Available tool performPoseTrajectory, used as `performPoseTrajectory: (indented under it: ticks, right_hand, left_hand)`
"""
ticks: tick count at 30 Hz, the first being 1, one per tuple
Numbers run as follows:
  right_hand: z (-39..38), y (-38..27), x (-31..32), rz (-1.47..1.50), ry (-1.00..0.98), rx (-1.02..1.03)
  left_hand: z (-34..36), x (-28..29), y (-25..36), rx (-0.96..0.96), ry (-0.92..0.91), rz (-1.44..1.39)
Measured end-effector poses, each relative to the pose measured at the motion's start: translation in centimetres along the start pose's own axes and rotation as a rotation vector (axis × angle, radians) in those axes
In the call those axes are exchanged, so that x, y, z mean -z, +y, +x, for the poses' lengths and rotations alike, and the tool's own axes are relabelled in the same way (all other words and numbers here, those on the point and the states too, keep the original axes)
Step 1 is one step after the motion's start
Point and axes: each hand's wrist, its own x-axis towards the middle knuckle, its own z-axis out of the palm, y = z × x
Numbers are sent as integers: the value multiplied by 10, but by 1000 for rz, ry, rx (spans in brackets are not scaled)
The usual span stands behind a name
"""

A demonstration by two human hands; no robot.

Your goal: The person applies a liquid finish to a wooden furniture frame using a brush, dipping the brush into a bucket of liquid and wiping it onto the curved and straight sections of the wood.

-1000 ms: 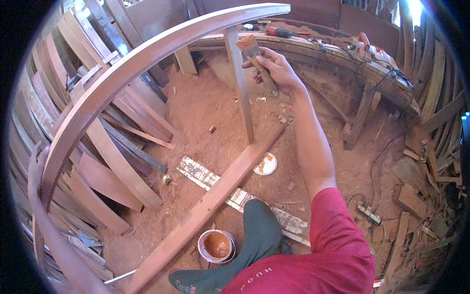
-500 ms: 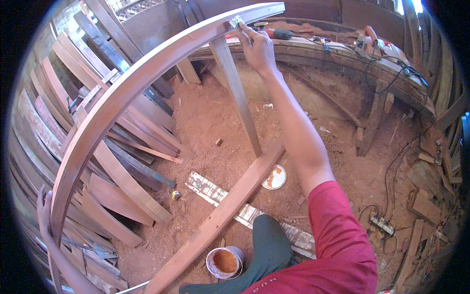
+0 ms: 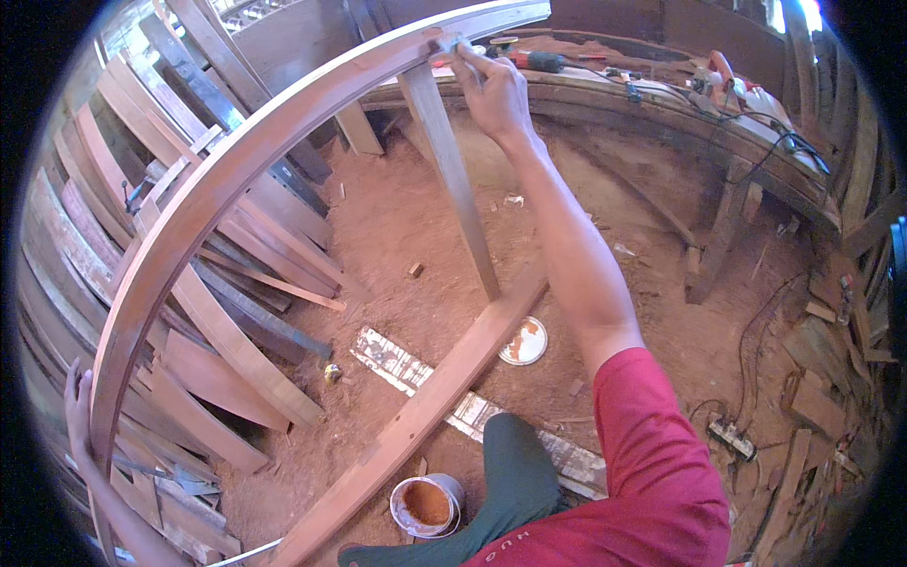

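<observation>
My right hand [image 3: 493, 94] grips a paintbrush [image 3: 445, 45] and presses its bristles to the side of a curved pale wooden rail [image 3: 227, 180], near its upper right end; my fingers hide much of the brush. At far left my left hand [image 3: 79, 406] rests against the rail's outer side, fingers extended. A post [image 3: 442, 170] runs from the rail down to a straight plank [image 3: 406, 439] lying over a paint-spattered board [image 3: 387, 359]. Between my legs and that plank stands a bucket of orange-brown paint [image 3: 425, 501]; a white lid [image 3: 522, 340] lies right of the plank.
Many boards [image 3: 217, 378] lean along the left side. A workbench [image 3: 652, 113] at the back carries power tools [image 3: 539, 61] and cables. The floor [image 3: 378, 236] is covered in sawdust, with offcuts [image 3: 817, 402] and a power strip [image 3: 732, 437] on the right.
My right hand has moved up and leftward, bringing the brush from beside the post onto the rail. The view has shifted slightly; my left hand stays against the rail.
</observation>
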Motion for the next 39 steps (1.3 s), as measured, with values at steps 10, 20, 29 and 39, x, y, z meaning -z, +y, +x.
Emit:
performPoseTrajectory:
  ticks: [10,20,29,39]
  right_hand:
    - [17,9,5,49,-59,-34]
    - [18,21,12,80,-119,-126]
    - [20,38,6,-10,-61,-54]
    - [30,53,1,-38,-75,-116]
  left_hand:
    - [-12,-4,14,66,-30,-62]
    - [-61,-26,85,216,11,-637]
    - [-36,-16,50,129,-16,-497]
    - [-36,-14,41,112,-12,-495]
